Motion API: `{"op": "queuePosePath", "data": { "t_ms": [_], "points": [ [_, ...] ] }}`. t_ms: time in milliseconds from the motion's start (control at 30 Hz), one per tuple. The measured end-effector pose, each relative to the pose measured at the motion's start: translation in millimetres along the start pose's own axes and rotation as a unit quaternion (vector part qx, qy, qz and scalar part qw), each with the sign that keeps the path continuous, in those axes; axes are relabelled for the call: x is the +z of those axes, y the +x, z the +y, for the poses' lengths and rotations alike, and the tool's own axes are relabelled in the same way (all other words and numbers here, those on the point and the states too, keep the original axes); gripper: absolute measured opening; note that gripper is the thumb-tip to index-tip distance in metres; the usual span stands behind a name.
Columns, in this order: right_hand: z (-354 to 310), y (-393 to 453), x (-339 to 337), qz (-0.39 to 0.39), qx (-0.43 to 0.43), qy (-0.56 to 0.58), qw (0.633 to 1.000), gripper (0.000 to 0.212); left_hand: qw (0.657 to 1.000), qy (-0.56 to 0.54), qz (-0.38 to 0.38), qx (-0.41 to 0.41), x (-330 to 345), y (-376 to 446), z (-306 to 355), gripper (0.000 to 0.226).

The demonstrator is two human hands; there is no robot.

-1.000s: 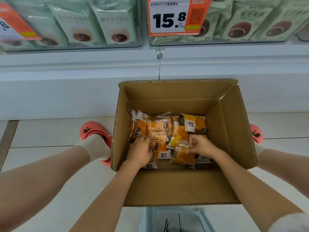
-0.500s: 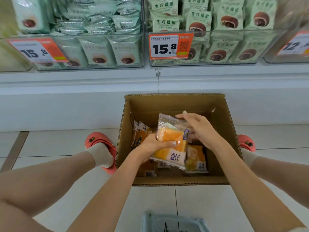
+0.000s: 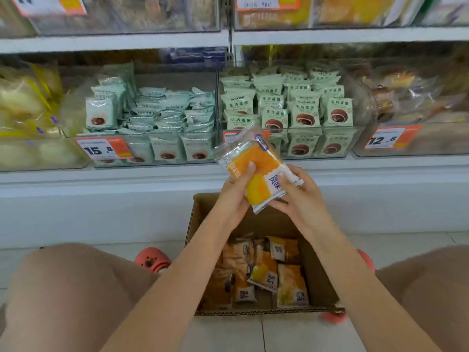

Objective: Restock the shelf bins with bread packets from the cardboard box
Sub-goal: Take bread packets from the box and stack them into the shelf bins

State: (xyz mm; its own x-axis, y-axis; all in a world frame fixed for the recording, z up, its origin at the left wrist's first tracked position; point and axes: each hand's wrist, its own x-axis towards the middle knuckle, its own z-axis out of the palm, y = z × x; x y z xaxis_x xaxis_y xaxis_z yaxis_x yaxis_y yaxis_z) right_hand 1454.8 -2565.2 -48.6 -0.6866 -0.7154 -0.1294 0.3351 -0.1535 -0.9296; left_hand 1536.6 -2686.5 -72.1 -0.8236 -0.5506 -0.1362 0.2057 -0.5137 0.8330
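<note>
Lighting even, bright, diffuse; no hard shadows. Motion blur heavy across upper shelf (image 3: 228, 38) and outer bins (image 3: 418, 138), above and beside the held packet (image 3: 256, 171). Wide-angle bowing at frame edges.

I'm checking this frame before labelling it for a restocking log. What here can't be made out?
- Bread packets: how many are stacked is unclear; the left hand and right hand cover the edges.
- Cardboard box: its far wall is hidden behind the hands.
- Top shelf bins: contents blurred, price tags cut by the upper edge.
- Far right bin: goods smeared by motion blur.
</note>
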Motion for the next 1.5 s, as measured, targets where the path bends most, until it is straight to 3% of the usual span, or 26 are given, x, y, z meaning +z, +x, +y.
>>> {"op": "queuePosePath", "data": {
  "t_ms": [133,233,267,300,367,433,467,533,633,733,867,1133,1333,1500],
  "points": [
    [-86,18,5,0.005,-0.089,-0.032,0.995,0.014,0.989,0.125,0.002,0.074,33,16,91,0.069],
    [-161,33,5,-0.001,-0.169,-0.058,0.984,0.017,0.949,0.215,0.129,0.190,61,32,157,0.053],
    [-187,41,6,0.005,-0.196,-0.072,0.978,0.016,0.904,0.275,0.181,0.272,69,40,174,0.049],
    [-212,49,8,0.010,-0.221,-0.086,0.971,0.012,0.833,0.364,0.225,0.350,75,50,188,0.046],
    [-260,69,16,0.014,-0.267,-0.123,0.956,0.007,0.647,0.542,0.279,0.458,90,71,209,0.041],
    [-302,89,28,0.019,-0.299,-0.157,0.941,0.008,0.494,0.629,0.266,0.538,107,95,225,0.036],
    [-321,100,35,0.020,-0.312,-0.169,0.935,0.011,0.434,0.650,0.252,0.571,116,108,232,0.033],
    [-354,119,50,0.012,-0.329,-0.190,0.925,0.011,0.358,0.668,0.252,0.602,126,137,242,0.033],
    [-392,152,70,-0.008,-0.319,-0.237,0.917,0.019,0.320,0.653,0.274,0.629,128,166,254,0.042],
    [-405,181,90,-0.069,-0.248,-0.313,0.914,0.025,0.283,0.613,0.266,0.689,122,178,255,0.036],
    [-390,210,109,-0.105,-0.193,-0.388,0.895,0.013,0.283,0.599,0.267,0.700,121,181,253,0.037],
    [-380,225,109,-0.068,-0.267,-0.399,0.875,0.019,0.291,0.590,0.264,0.705,121,182,253,0.038],
    [-374,226,115,-0.065,-0.298,-0.353,0.885,0.017,0.289,0.592,0.264,0.704,121,183,252,0.038],
    [-365,224,108,-0.038,-0.340,-0.416,0.842,0.035,0.287,0.585,0.267,0.710,120,184,252,0.038]
  ]
}}
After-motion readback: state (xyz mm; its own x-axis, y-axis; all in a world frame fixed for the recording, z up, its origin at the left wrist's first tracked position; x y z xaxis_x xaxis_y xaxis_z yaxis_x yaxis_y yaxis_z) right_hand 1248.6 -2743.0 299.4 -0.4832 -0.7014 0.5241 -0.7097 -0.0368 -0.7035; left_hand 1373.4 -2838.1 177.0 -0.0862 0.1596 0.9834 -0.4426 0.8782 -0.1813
